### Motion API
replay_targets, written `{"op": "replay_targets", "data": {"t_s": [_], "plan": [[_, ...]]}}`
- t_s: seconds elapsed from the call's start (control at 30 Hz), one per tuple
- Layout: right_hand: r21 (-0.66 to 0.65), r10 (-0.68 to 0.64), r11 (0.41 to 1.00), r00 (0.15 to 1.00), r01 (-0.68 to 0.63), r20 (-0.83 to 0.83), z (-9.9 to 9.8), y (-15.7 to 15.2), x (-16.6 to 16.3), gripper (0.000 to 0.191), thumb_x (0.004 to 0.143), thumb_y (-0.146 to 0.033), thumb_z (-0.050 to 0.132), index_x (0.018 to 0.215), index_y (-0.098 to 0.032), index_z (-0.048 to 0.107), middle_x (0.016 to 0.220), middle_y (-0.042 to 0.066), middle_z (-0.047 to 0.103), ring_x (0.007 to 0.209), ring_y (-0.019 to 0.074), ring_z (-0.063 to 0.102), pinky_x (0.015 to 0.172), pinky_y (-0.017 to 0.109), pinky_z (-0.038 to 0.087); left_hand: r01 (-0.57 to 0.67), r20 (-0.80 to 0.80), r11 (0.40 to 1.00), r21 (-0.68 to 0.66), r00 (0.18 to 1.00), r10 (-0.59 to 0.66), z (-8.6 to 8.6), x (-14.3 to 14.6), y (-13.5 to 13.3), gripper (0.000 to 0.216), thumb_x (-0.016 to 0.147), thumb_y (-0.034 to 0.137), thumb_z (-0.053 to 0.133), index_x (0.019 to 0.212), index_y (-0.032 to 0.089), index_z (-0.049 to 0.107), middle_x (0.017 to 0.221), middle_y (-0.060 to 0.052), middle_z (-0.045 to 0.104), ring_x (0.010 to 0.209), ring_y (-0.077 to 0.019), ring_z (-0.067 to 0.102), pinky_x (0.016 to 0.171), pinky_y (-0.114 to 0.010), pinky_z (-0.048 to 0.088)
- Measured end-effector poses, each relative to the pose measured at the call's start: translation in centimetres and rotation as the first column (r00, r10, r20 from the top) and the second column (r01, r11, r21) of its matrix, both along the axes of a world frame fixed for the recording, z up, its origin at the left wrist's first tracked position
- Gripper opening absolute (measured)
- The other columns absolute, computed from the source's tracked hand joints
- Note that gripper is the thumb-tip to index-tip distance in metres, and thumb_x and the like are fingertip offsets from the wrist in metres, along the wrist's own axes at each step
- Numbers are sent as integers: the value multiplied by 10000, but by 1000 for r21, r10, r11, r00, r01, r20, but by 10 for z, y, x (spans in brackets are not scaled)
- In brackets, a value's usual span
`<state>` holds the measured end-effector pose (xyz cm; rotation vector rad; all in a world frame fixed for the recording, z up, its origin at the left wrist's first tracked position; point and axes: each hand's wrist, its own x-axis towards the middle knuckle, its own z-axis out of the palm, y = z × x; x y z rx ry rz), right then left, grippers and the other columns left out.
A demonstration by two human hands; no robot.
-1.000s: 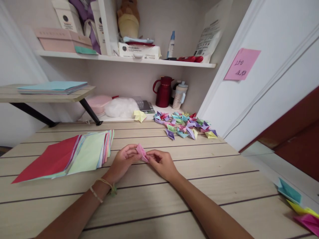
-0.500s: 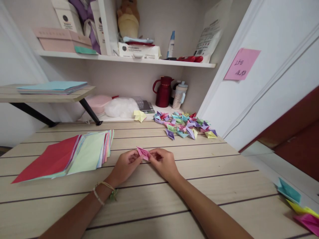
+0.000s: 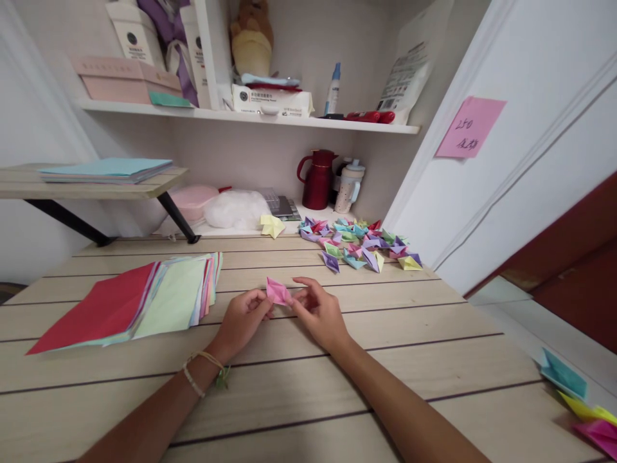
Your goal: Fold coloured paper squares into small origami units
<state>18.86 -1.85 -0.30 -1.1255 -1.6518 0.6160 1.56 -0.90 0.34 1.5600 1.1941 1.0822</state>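
A person's two bare hands meet over the middle of a wooden table (image 3: 289,395), working a small piece of pink folded paper (image 3: 277,291) held between them. The left hand (image 3: 245,317), with bracelets (image 3: 193,382) at its wrist, pinches the paper's near left edge between thumb and curled fingers; the right hand (image 3: 319,314) grips the right corner at the thumb, its index finger lifted clear. The hands are close together but apart, joined only by the paper. To the left lies a fanned stack of colored sheets (image 3: 168,299), red and pale green uppermost. Beyond the right hand, toward the back of the table, sits a cluster of small folded boats (image 3: 354,258) in purple, blue, green, pink, red and yellow, with a yellow folded piece (image 3: 272,226) by itself to their left. Behind the boats stand a dark red jug (image 3: 317,183) and a pale cup (image 3: 348,188) with a blue handle. A pink note (image 3: 470,127) bearing handwriting, including the number 250, hangs at right, and more folded paper in blue (image 3: 563,374), yellow and bright pink shows at the lower right edge.
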Motion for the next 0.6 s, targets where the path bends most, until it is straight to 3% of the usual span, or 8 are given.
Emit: {"op": "replay_targets", "data": {"t_s": [0.07, 0.2, 0.33, 0.47, 0.6], "plan": [[42, 19, 999, 998, -22, 67, 2, -1, 1, 420, 713, -322, 623, 1107, -210, 530, 766, 12, 659, 534, 114, 554, 539, 219, 469, -38, 29, 999, -29, 999, 39, -1, -1, 2, 224, 720, 361, 555, 619, 164, 593, 555, 7, 598, 564, -146, 571, 568, -239, 446], [128, 38, 990, 979, -65, 203, 4, -2, 3, 207, 780, -250, 556, 973, -236, 630, 824, 29, 661, 669, 142, 584, 614, 241, 466, -38, 60, 998, -52, 997, 41, -4, -1, 5, 232, 719, 375, 555, 654, 156, 595, 599, -9, 626, 589, -151, 586, 590, -253, 462], [143, 5, 989, 977, -36, 212, 2, 0, 4, 174, 811, -251, 519, 910, -228, 661, 817, 40, 665, 678, 153, 587, 617, 256, 466, -17, 49, 999, -44, 999, 19, -6, -1, 4, 246, 730, 390, 542, 667, 156, 590, 605, -9, 620, 583, -147, 585, 581, -252, 460], [132, -85, 989, 980, 62, 178, -1, 4, 6, 171, 807, -273, 519, 865, -215, 670, 817, 44, 669, 641, 152, 585, 602, 262, 470, -5, 17, 1000, -7, 1000, 5, -9, 0, 4, 258, 744, 391, 522, 653, 157, 584, 595, -10, 605, 585, -147, 581, 566, -246, 450], [73, -353, 934, 935, 350, 43, -3, 10, 15, 254, 811, -330, 487, 975, -197, 628, 904, 64, 668, 631, 162, 590, 582, 283, 480, 1, 9, 1000, 1, 1000, -1, -14, -1, 6, 248, 745, 384, 514, 667, 159, 582, 606, -16, 609, 587, -151, 588, 560, -247, 446]]}}
